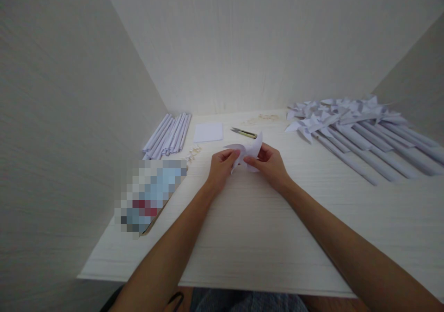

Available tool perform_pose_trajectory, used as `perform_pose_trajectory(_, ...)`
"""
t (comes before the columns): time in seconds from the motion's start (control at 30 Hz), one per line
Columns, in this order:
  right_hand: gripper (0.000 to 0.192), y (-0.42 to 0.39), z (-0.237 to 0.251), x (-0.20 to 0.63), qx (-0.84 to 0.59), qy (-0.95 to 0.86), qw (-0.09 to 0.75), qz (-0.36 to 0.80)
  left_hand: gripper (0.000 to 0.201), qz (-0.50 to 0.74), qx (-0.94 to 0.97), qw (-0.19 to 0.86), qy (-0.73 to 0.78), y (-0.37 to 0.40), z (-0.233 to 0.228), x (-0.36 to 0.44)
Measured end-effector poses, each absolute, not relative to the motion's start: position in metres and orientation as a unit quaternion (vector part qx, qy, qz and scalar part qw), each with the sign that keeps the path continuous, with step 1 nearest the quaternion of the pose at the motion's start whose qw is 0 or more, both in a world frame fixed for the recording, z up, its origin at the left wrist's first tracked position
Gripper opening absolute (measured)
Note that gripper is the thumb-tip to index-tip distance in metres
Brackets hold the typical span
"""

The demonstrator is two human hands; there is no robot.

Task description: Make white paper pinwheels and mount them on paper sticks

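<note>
Between my two hands is a white paper pinwheel [255, 149], its flaps curled and partly folded inward. My left hand [221, 166] pinches its left side between thumb and fingers. On the right side, my right hand [270, 164] grips the paper with the thumb on top. The fingertips behind the paper are hidden. Just beyond it lies a pair of thread snips [247, 133] with yellowish handles, blades pointing left. A white stack of square paper [208, 132] rests to the left of the snips.
Rolled paper sticks [168, 136] lie in a bundle at the back left. Many finished paper pinwheels on sticks [360, 122] are piled at the right. Small white bits [193, 152] and brownish bits [268, 117] are scattered. A blurred-out flat object [156, 196] lies at the left. Walls enclose the table [263, 247].
</note>
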State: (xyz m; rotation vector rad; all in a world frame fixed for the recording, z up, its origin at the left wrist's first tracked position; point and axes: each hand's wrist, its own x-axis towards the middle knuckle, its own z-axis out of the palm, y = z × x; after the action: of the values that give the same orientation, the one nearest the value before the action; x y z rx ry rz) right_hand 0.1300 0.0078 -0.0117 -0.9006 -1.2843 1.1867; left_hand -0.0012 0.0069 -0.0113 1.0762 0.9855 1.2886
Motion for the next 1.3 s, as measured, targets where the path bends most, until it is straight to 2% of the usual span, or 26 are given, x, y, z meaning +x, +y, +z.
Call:
perform_pose_trajectory(0.27, 0.027, 0.007, -0.012, 0.131, -0.402, -0.529, 0.558, 0.497, 0.021, 0.537, 0.448, 0.601, 0.388, 0.004, -0.009, 0.000)
perform_pose_trajectory(0.47, 0.023, 0.006, -0.011, 0.131, -0.426, -0.516, 0.558, 0.491, 0.024, 0.524, 0.476, 0.588, 0.392, 0.005, -0.012, -0.002)
perform_pose_trajectory(0.7, 0.023, 0.006, -0.008, 0.130, -0.425, -0.490, 0.575, 0.499, 0.017, 0.533, 0.459, 0.593, 0.391, 0.005, -0.013, -0.002)
perform_pose_trajectory(1.03, 0.020, 0.007, -0.009, 0.132, -0.370, -0.401, 0.578, 0.607, 0.019, 0.549, 0.364, 0.649, 0.380, -0.002, 0.001, 0.003)
perform_pose_trajectory(1.3, 0.019, 0.005, -0.007, 0.132, -0.373, -0.392, 0.559, 0.628, 0.013, 0.542, 0.353, 0.658, 0.386, -0.001, 0.001, 0.002)
